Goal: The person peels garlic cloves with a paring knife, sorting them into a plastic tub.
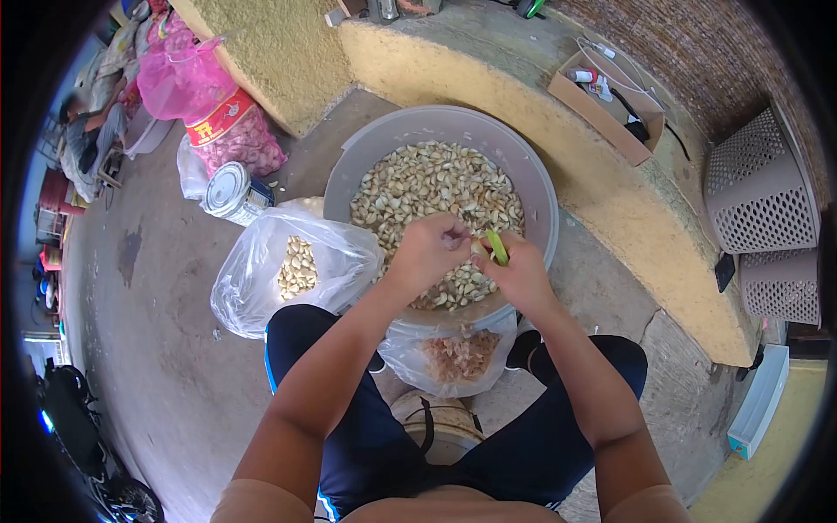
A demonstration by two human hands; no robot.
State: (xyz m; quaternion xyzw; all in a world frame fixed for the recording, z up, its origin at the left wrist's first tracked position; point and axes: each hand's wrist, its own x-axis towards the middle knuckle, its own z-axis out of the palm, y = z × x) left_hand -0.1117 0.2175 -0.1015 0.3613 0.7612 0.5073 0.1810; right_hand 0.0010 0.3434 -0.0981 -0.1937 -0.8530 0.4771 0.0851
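Over a wide grey tub (542, 174) full of garlic cloves (436, 179), my two hands meet fingertip to fingertip. My left hand (430, 253) is closed in a pinch at a pale garlic clove (477, 247), partly hidden by the fingers. My right hand (520, 275) is closed around a small knife with a bright green handle (497, 247); its blade is hard to make out. Left of the tub, a clear plastic bag (248, 270) stands open with peeled cloves (297, 268) inside. Below the tub's near rim lies another clear bag holding brown garlic skins (462, 356).
A paint can (234, 193) and pink mesh sacks of garlic (240, 139) stand at upper left. A yellow ledge (610, 205) curves along the right, bearing a cardboard box (602, 113) and a phone (724, 272). Grey perforated baskets (758, 187) are far right. Another person (87, 131) sits far left.
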